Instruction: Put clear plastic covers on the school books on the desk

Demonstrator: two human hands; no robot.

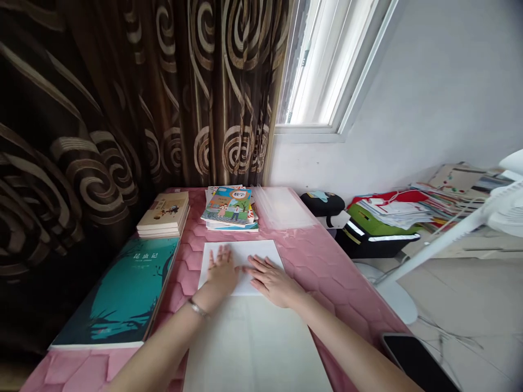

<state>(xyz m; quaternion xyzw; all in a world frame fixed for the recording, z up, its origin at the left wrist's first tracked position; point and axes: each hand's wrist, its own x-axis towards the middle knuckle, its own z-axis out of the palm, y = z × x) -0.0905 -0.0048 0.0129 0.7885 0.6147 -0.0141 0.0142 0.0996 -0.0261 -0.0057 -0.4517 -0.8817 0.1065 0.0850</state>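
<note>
A white sheet of paper (pixel 241 249) lies flat on the pink padded surface, in the middle of the view. Its near edge meets a larger pale sheet or board (pixel 253 343) that reaches down to the bottom of the frame. My left hand (pixel 223 272) rests on the white sheet with fingers spread, slightly blurred, a bracelet at the wrist. Beside it, my right hand (pixel 272 279) is laid flat across the sheet's right part, fingers stretched out. The thumbs come close together near the sheet's centre. Neither hand grips anything.
At left lie a large teal book (pixel 128 288) and a small stack of beige books (pixel 164 215). Several colourful booklets (pixel 229 206) and clear plastic covers (pixel 284 207) sit at the back. A phone (pixel 417 359) is at lower right, near a white fan (pixel 433 245).
</note>
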